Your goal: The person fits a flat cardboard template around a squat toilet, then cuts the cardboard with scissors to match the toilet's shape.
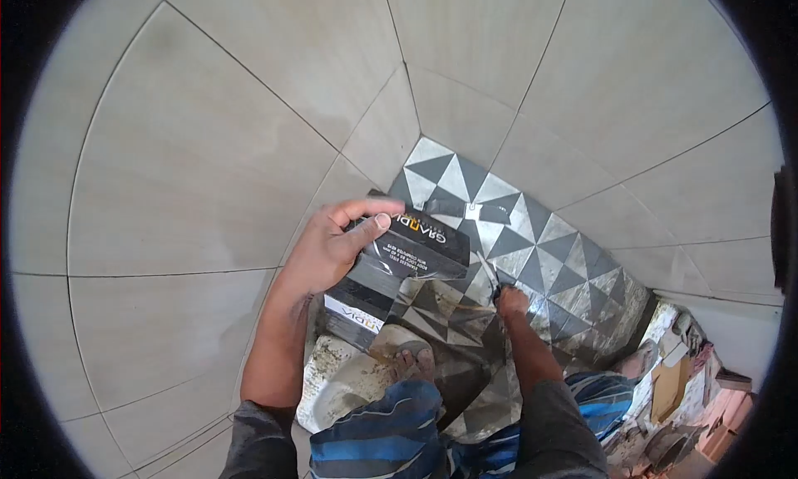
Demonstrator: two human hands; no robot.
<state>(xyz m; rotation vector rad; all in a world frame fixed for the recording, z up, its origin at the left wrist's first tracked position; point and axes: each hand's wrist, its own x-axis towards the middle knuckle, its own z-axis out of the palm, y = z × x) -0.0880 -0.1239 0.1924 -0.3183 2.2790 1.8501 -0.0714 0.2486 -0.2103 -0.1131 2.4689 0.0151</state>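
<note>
A black lock box [420, 242] with printed lettering stands at the left, close to the wall. Over its upper left edge is my left hand [337, 242], thumb and forefinger apart; whether the fingers touch the box is not clear. Lower down, my right hand [513, 302] is closed round the dark handle of a tool with a thin, pale metal shaft [485, 267], which points up and left toward the box. The tool's exact kind is hard to make out. Beneath the first box lies a second black box [356, 313] with a white printed side.
A dark strip with a white label [472, 210] lies on the patterned tile floor [515, 209]. Beside my foot is a stained white basin-like object [337, 371]. Cardboard [670, 389] and rubble lie at the lower right. Large beige wall tiles [208, 146] surround the corner.
</note>
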